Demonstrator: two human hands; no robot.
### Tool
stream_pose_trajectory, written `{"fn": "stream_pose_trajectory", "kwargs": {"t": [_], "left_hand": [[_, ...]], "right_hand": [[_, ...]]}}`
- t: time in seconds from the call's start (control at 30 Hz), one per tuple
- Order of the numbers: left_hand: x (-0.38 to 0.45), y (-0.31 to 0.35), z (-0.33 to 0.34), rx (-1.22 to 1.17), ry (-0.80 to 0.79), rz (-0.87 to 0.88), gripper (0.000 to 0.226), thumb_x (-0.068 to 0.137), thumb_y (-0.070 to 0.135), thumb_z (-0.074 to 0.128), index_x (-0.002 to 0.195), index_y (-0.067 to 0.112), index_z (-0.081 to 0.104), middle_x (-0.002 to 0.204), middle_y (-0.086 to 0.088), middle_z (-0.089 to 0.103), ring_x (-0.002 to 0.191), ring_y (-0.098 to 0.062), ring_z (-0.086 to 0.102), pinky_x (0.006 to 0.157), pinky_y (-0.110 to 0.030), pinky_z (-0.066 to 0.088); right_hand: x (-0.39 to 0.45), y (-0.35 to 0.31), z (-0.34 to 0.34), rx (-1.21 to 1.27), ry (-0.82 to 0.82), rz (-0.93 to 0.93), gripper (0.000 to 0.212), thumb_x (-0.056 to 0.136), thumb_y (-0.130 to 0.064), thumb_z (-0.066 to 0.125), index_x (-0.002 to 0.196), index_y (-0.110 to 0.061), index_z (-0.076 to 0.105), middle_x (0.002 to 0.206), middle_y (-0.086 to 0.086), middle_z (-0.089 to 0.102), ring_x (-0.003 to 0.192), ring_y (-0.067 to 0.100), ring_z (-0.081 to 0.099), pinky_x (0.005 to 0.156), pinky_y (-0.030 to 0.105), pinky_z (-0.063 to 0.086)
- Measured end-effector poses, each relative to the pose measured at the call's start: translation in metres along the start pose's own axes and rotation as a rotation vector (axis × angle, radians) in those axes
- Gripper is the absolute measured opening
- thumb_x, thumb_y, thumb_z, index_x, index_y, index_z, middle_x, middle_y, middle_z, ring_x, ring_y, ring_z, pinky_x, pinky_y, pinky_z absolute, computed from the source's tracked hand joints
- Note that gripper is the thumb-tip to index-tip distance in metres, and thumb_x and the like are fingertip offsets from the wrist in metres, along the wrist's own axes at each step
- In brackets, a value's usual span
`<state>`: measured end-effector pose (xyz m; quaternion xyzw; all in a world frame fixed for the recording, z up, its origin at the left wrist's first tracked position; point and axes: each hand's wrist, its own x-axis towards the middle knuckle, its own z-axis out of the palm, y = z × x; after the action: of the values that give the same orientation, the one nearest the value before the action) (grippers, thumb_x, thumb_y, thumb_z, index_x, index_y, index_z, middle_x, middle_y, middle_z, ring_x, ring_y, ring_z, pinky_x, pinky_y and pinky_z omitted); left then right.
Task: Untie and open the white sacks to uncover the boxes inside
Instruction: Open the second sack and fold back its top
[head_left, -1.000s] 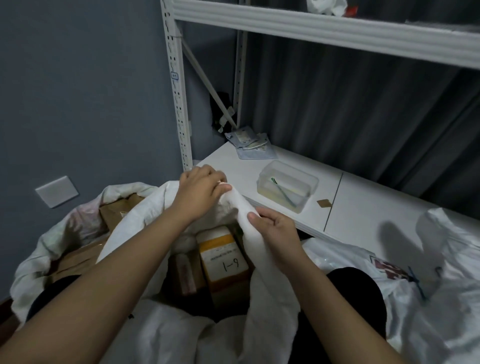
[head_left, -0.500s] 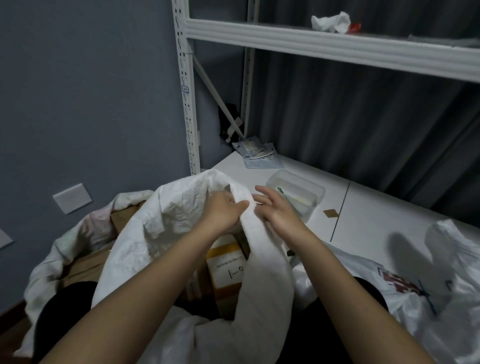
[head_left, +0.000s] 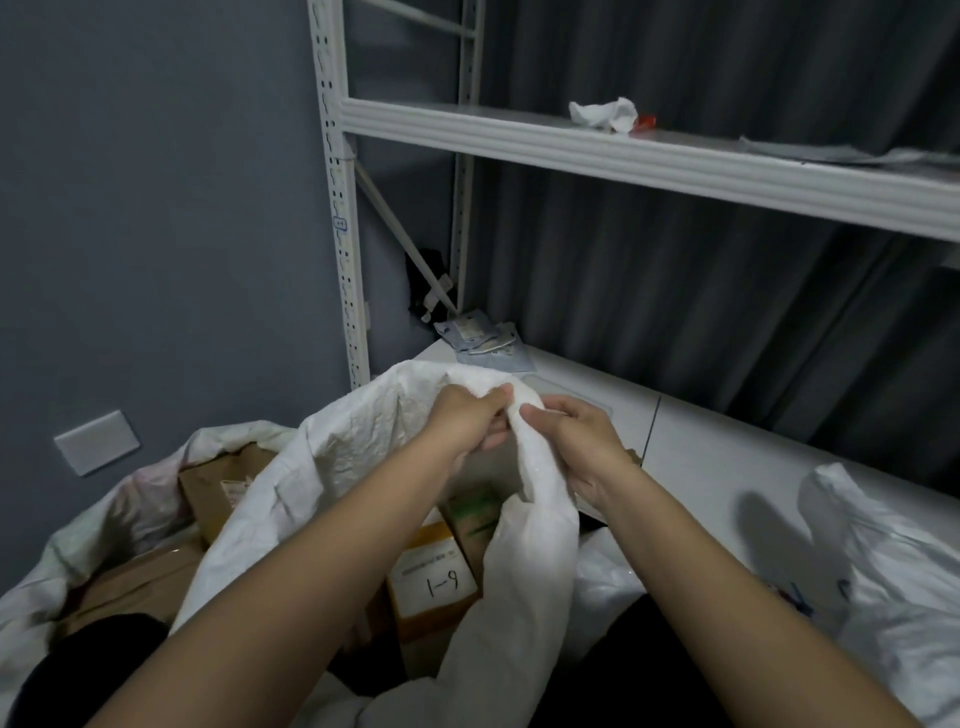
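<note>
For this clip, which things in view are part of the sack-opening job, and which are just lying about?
Part of the job:
- white sack, its rim gripped by the left hand and right hand
- labelled box inside it
- second open sack with brown boxes
- sack on the right

Lying about:
- crumpled tissue on the upper shelf
- packets on the lower shelf
- wall plate
</note>
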<state>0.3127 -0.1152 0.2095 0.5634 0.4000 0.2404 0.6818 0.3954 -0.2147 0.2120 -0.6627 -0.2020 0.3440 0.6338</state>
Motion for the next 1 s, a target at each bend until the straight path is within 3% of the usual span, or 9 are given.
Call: {"fn": "stream_pose_trajectory", "kwargs": {"t": [0.13, 0.2, 0.3, 0.5, 0.63, 0.73, 0.8, 0.9, 1.0], "left_hand": [[-0.010, 0.010, 0.008, 0.281, -0.018, 0.168, 0.059, 0.070, 0.047, 0.068, 0.112, 0.007, 0.057, 0.109, -0.010, 0.065, 0.099, -0.026, 0.065, 0.088, -0.046, 0.054], [-0.010, 0.015, 0.003, 0.257, 0.024, 0.211, 0.040, 0.081, 0.023, 0.068, 0.116, 0.007, 0.057, 0.112, -0.010, 0.065, 0.102, -0.027, 0.064, 0.092, -0.047, 0.051], [-0.006, 0.013, -0.006, 0.127, 0.062, 0.166, 0.052, 0.082, -0.002, 0.065, 0.131, 0.006, 0.049, 0.122, -0.010, 0.062, 0.107, -0.028, 0.062, 0.093, -0.046, 0.052], [-0.001, 0.006, -0.009, 0.161, 0.178, 0.263, 0.056, 0.084, 0.000, 0.063, 0.136, 0.010, 0.046, 0.125, -0.009, 0.061, 0.111, -0.025, 0.060, 0.098, -0.041, 0.048], [-0.005, 0.006, -0.015, 0.197, 0.034, 0.229, 0.050, 0.092, 0.015, 0.059, 0.140, 0.017, 0.043, 0.131, -0.007, 0.057, 0.113, -0.022, 0.059, 0.091, -0.041, 0.052], [-0.014, 0.004, -0.025, 0.179, -0.130, 0.119, 0.048, 0.093, 0.020, 0.060, 0.139, 0.020, 0.045, 0.124, -0.008, 0.061, 0.100, -0.018, 0.065, 0.073, -0.033, 0.059], [-0.016, 0.003, -0.029, 0.263, -0.115, 0.130, 0.051, 0.091, 0.014, 0.061, 0.139, 0.019, 0.045, 0.123, -0.011, 0.061, 0.097, -0.022, 0.066, 0.064, -0.031, 0.059], [-0.014, 0.000, -0.031, 0.265, -0.014, 0.166, 0.049, 0.087, 0.005, 0.063, 0.132, 0.016, 0.050, 0.107, -0.014, 0.064, 0.090, -0.025, 0.065, 0.065, -0.035, 0.058], [-0.009, -0.002, -0.032, 0.223, 0.019, 0.203, 0.043, 0.087, 0.003, 0.063, 0.126, 0.016, 0.053, 0.088, -0.009, 0.061, 0.081, -0.022, 0.062, 0.065, -0.035, 0.056]], "right_hand": [[0.006, -0.016, 0.008, 0.307, -0.111, 0.077, 0.030, 0.089, 0.010, 0.050, 0.117, 0.002, 0.061, 0.097, 0.020, 0.069, 0.074, 0.022, 0.070, 0.060, 0.028, 0.058], [0.007, -0.014, 0.007, 0.346, -0.258, 0.076, 0.039, 0.092, 0.009, 0.042, 0.124, -0.005, 0.059, 0.113, 0.019, 0.067, 0.088, 0.024, 0.067, 0.071, 0.031, 0.056], [0.001, -0.006, 0.004, 0.334, -0.378, 0.047, 0.045, 0.091, 0.011, 0.039, 0.123, -0.012, 0.059, 0.116, 0.012, 0.067, 0.096, 0.022, 0.064, 0.084, 0.034, 0.051], [-0.015, 0.027, 0.022, -0.054, 0.100, -0.151, 0.023, 0.087, -0.002, 0.059, 0.094, -0.022, 0.068, 0.103, 0.002, 0.070, 0.097, 0.019, 0.065, 0.092, 0.036, 0.053], [-0.011, 0.018, 0.018, 0.238, -0.054, 0.013, 0.023, 0.089, 0.005, 0.057, 0.106, -0.007, 0.066, 0.091, 0.010, 0.070, 0.076, 0.020, 0.067, 0.066, 0.027, 0.058], [-0.003, 0.009, 0.013, 0.501, -0.134, 0.043, 0.021, 0.090, 0.005, 0.057, 0.106, -0.007, 0.063, 0.094, 0.015, 0.070, 0.082, 0.024, 0.068, 0.076, 0.035, 0.058], [-0.004, 0.015, 0.018, 0.403, -0.086, 0.005, 0.015, 0.087, 0.000, 0.063, 0.099, -0.009, 0.064, 0.088, 0.012, 0.070, 0.078, 0.022, 0.067, 0.073, 0.032, 0.059], [-0.007, 0.034, 0.024, -0.194, 0.161, -0.317, 0.004, 0.085, -0.016, 0.070, 0.084, -0.018, 0.067, 0.081, -0.002, 0.067, 0.073, 0.013, 0.062, 0.070, 0.028, 0.054], [-0.011, 0.043, 0.022, -0.415, 0.084, -0.450, 0.012, 0.089, -0.025, 0.066, 0.099, -0.024, 0.070, 0.096, -0.007, 0.068, 0.083, 0.008, 0.064, 0.080, 0.029, 0.055]]}}
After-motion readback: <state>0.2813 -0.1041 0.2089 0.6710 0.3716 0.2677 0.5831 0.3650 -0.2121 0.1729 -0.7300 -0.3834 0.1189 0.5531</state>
